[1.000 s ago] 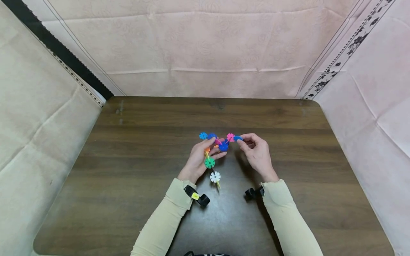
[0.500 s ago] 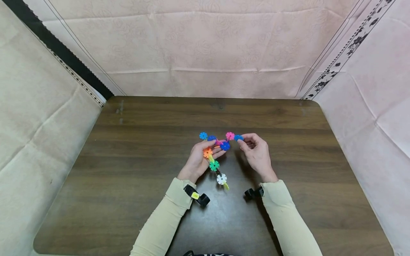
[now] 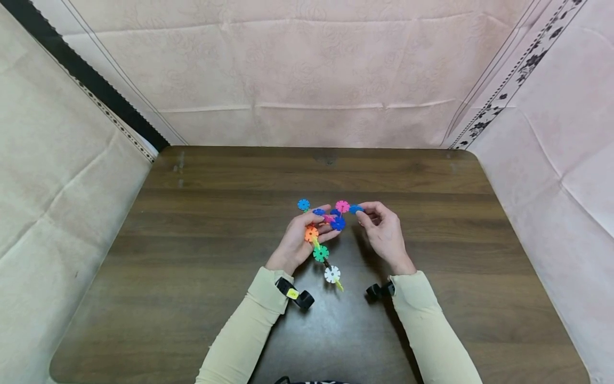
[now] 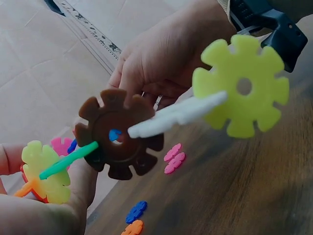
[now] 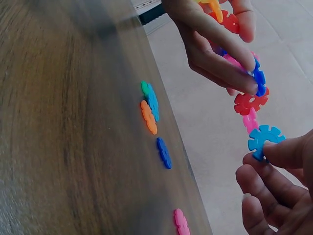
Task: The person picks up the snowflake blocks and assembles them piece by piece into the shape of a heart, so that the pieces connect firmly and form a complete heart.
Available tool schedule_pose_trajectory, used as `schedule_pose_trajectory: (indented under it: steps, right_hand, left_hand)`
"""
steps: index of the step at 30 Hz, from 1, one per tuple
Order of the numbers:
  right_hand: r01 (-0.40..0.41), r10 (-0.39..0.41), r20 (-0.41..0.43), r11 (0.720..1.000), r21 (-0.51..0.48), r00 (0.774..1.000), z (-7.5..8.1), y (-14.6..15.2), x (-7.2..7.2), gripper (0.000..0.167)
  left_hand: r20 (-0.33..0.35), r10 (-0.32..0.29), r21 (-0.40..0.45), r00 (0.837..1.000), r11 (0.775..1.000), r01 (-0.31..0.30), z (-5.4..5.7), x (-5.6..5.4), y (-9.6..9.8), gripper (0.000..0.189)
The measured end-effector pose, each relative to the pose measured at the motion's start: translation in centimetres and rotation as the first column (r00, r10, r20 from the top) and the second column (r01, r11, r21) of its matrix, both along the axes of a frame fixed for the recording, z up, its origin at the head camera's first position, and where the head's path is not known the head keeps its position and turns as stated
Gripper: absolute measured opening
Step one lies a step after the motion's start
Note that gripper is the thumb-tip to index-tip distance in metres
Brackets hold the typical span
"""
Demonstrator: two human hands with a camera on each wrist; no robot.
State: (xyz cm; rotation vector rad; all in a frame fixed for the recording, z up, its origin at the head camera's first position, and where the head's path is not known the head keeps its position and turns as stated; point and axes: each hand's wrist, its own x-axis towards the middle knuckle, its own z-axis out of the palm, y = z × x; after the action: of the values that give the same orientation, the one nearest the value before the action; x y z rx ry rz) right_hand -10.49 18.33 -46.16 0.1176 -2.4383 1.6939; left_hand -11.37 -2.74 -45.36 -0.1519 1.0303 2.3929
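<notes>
A chain of notched plastic flower discs, the kind that slot together, spans both hands in the head view. My left hand (image 3: 293, 241) grips its middle between thumb and fingers. From there an orange disc (image 3: 311, 233), a green disc (image 3: 321, 254) and a white disc (image 3: 332, 274) hang toward me. My right hand (image 3: 385, 234) pinches the light blue disc (image 5: 260, 133) at the right end, joined to a pink disc (image 5: 250, 121) and a red disc (image 5: 242, 104). A brown disc (image 4: 90, 117) and a yellow-green disc (image 4: 266, 93) show large in the left wrist view.
Loose pink discs (image 4: 174, 159) and a blue disc (image 4: 136, 212) lie on the wooden table in the left wrist view. The right wrist view shows an orange disc (image 5: 148, 117) near the table edge. Pale cloth (image 3: 307, 74) hangs behind the table (image 3: 192, 266).
The hanging end with the green and white discs has swung right and slightly toward me. The middle dark blue discs have turned a little. My right hand has hardly moved.
</notes>
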Motion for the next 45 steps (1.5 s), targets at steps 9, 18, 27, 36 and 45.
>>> schedule_pose_trajectory:
  steps: [9, 18, 27, 36, 45]
  right_hand:
    - [0.004, -0.004, -0.016, 1.000, 0.004, 1.000, 0.0, 0.0, 0.0, 0.020]
    - [0.007, -0.006, -0.045, 1.000, 0.008, 0.999, -0.2, 0.1, -0.1, 0.017]
    - [-0.024, 0.025, -0.023, 0.999, 0.040, 0.999, -0.1, 0.3, -0.1, 0.016]
    - [0.003, 0.003, -0.051, 0.993, 0.122, 0.999, 0.2, 0.2, -0.1, 0.010]
    - [0.022, -0.017, -0.035, 0.985, 0.170, 0.999, 0.1, 0.1, 0.1, 0.010]
  left_hand:
    - [0.002, -0.040, -0.042, 0.999, 0.998, 0.040, 0.0, 0.0, 0.0, 0.049]
    - [-0.036, -0.097, -0.068, 0.995, 0.993, 0.094, 0.0, 0.1, -0.1, 0.049]
    - [-0.059, -0.137, -0.088, 0.989, 0.987, 0.131, 0.0, 0.3, 0.0, 0.041]
    - [-0.084, -0.133, -0.108, 0.988, 0.986, 0.124, 0.0, 0.4, 0.1, 0.043]
    - [-0.094, -0.126, -0.119, 0.988, 0.986, 0.114, -0.1, 0.3, 0.0, 0.042]
